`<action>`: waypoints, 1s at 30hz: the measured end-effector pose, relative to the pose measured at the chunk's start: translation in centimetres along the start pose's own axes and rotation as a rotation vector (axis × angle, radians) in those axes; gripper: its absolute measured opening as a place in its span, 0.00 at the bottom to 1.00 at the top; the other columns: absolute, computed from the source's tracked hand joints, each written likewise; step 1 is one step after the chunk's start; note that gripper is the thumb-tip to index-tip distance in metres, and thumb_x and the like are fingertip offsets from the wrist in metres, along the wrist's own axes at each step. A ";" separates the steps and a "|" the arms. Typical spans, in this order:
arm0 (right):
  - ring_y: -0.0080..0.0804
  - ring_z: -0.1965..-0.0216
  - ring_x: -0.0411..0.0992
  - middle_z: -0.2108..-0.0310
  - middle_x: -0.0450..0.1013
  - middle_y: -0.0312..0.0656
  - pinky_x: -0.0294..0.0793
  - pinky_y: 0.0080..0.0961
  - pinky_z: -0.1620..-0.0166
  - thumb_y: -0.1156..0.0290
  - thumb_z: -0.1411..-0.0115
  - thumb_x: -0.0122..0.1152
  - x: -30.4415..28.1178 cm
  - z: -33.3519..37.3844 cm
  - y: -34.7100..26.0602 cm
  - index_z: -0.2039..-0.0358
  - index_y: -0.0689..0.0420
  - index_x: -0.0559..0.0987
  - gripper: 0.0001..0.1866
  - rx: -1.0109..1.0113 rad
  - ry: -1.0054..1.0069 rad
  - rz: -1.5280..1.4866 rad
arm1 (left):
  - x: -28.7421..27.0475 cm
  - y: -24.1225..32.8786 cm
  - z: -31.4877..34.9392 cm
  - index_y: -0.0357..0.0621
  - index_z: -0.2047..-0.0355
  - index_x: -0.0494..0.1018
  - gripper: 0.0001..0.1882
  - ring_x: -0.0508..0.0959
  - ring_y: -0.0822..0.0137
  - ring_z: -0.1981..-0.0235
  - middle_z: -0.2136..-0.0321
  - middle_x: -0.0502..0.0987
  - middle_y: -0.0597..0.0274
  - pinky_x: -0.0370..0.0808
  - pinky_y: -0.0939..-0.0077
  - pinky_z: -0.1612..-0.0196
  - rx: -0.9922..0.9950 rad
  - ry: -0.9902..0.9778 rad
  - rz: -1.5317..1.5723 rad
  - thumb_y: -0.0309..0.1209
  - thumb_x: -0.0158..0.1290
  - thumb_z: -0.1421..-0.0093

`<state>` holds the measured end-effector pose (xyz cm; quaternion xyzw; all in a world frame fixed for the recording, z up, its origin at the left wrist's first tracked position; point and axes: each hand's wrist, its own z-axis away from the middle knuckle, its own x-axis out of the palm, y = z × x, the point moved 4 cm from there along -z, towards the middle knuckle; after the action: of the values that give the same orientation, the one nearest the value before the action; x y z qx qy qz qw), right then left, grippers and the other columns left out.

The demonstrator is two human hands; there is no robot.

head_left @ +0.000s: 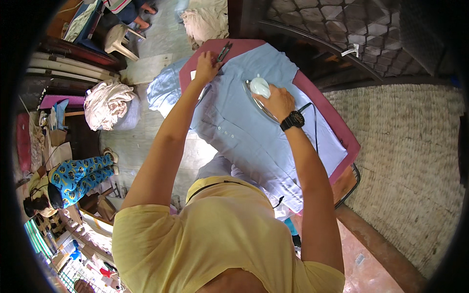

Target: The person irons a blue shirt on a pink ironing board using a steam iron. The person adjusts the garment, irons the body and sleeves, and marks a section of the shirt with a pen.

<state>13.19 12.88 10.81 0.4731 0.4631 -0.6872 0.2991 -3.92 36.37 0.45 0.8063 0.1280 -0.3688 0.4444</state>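
A light blue shirt [234, 115] with a row of small pale buttons is spread over a maroon padded ironing board [339, 132]. My right hand [279, 102] grips an iron [259, 88] with a pale top, and its soleplate rests on the shirt. At the far left of the board, my left hand [207, 67] lies at the shirt's edge, thumb and fingers apart and slightly bent. Just right of those fingers, a pair of small dark thread snips [224, 52] lies on the board. Some of the shirt hangs over the left side.
The iron's black cord [315, 129] runs along the right side of the shirt. Bundles of pale cloth [110, 105] sit left of the board, another cloth pile [205, 22] beyond it. A white plastic stool [119, 41] stands far left. A person in blue patterned trousers [80, 178] is at left.
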 end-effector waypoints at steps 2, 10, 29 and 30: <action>0.55 0.67 0.76 0.70 0.77 0.55 0.75 0.47 0.64 0.41 0.52 0.66 -0.1 1.5 0.2 0.63 0.57 0.80 0.30 -0.119 -0.030 0.070 | 1.2 -0.8 -1.4 0.42 0.56 0.70 0.18 0.73 0.46 0.57 0.61 0.71 0.50 0.71 0.56 0.55 0.053 -0.056 -0.010 0.28 0.59 0.47; 0.54 0.73 0.76 0.76 0.77 0.54 0.75 0.45 0.69 0.41 0.51 0.67 -0.9 4.1 3.1 0.69 0.58 0.81 0.29 -0.044 0.087 -0.017 | -1.4 -3.3 2.6 0.43 0.54 0.69 0.23 0.72 0.46 0.56 0.60 0.72 0.49 0.70 0.57 0.52 0.083 -0.278 0.094 0.21 0.55 0.54; 0.54 0.68 0.78 0.72 0.78 0.56 0.75 0.47 0.65 0.43 0.48 0.64 0.9 -1.8 -4.6 0.66 0.61 0.78 0.29 0.005 0.058 -0.076 | -1.8 -5.0 3.2 0.39 0.64 0.78 0.21 0.77 0.61 0.59 0.67 0.80 0.59 0.71 0.76 0.55 -0.250 -0.513 0.459 0.09 0.40 0.53; 0.54 0.68 0.78 0.72 0.78 0.56 0.75 0.47 0.65 0.44 0.48 0.64 0.8 -2.1 -5.0 0.66 0.61 0.78 0.28 0.044 0.074 -0.106 | -1.9 -4.9 2.8 0.38 0.65 0.77 0.20 0.77 0.63 0.59 0.67 0.80 0.60 0.71 0.76 0.54 -0.272 -0.535 0.487 0.09 0.41 0.52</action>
<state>9.42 16.77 11.55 0.4796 0.4827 -0.6942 0.2346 -9.23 37.10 -2.15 0.6222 -0.1398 -0.4293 0.6396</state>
